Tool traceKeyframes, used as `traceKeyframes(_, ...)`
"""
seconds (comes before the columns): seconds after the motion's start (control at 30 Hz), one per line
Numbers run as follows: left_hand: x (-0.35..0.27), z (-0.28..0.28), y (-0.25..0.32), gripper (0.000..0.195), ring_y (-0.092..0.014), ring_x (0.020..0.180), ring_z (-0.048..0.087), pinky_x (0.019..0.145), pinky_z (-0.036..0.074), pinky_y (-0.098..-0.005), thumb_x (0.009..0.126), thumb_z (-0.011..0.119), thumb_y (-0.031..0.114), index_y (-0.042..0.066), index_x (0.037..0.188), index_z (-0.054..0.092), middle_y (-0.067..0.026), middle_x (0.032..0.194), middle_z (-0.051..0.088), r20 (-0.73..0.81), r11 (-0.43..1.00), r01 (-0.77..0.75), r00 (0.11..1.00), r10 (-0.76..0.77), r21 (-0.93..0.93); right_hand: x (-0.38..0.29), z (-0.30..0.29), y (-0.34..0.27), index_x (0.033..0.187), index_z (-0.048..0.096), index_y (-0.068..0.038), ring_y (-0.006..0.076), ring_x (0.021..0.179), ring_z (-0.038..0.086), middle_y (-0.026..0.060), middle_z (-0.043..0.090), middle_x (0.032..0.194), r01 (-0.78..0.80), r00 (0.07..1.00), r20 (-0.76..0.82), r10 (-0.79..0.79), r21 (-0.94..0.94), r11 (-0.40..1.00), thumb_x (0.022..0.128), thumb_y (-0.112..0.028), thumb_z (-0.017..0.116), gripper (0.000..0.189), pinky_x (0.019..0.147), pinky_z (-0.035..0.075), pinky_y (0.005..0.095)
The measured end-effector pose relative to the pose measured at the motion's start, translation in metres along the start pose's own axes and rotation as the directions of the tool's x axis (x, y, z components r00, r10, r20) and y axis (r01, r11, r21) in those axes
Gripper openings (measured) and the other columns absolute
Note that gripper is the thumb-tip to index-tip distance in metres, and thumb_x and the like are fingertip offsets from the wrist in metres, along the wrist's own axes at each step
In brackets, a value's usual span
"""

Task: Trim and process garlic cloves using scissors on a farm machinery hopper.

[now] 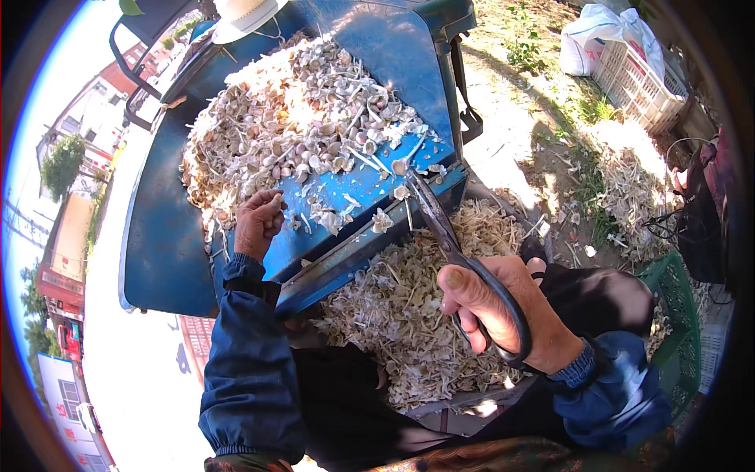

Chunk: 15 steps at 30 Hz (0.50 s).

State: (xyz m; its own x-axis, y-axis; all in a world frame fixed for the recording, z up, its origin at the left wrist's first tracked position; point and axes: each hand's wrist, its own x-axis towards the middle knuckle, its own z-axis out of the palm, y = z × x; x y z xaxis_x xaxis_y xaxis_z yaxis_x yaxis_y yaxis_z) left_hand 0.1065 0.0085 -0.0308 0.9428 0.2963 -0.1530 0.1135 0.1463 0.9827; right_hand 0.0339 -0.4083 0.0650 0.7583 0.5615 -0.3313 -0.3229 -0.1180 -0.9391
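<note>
My right hand [501, 301] holds a pair of dark metal scissors [439, 221] by the handle loops, with the blades pointing up and away. Near the blade tips, a cut garlic piece [400, 167] lies on the blue metal truck bed [407, 65]. My left hand [259, 221] is at the near edge of a large heap of garlic cloves and skins [295, 124]; thumb and fingers pinch a small pale piece, probably a garlic clove [277, 199]. Bits of garlic stalk and skin [330, 219] are scattered between the two hands.
Below the bed's ledge, garlic skins and stalks [407, 318] fill a container between my legs. A green plastic crate [678, 342] stands at my right. Farther right are more skins [634, 200] on the ground and a white crate [637, 88] with a sack. A pale hat [248, 20] rests at the top.
</note>
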Motion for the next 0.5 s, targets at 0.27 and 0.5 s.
traceKeyframes(0.27, 0.063, 0.025, -0.017, 0.015, -0.013, 0.049, 0.052, 0.045, 0.040, -0.0264, 0.081, 0.071, 0.011, -0.002, 0.086, 0.067, -0.0031, 0.062, 0.057, -0.161, 0.845, -0.166, 0.946, 0.282, 0.508, 0.000, -0.003, 0.001, 0.075, 0.059, 0.002, 0.0098, 0.044, 0.054, 0.0045, 0.053, 0.054, 0.005, 1.000, -0.026, -0.004, 0.037, 0.999, 0.089, -0.059, 0.055, 0.063, 0.043, 0.040, 0.0228)
traceKeyframes(0.5, 0.082, 0.037, -0.038, 0.020, -0.040, 0.089, 0.059, 0.081, 0.046, -0.0462, 0.071, 0.070, 0.015, -0.002, 0.082, 0.068, -0.0242, 0.085, 0.064, 0.170, 0.058, -0.213, 0.894, 0.415, 0.975, 0.001, -0.009, 0.003, 0.077, 0.062, 0.003, 0.0087, 0.046, 0.054, 0.0038, 0.055, 0.055, 0.083, 0.992, -0.086, -0.093, -0.105, 0.991, 0.089, -0.058, 0.057, 0.062, 0.044, 0.041, 0.0228)
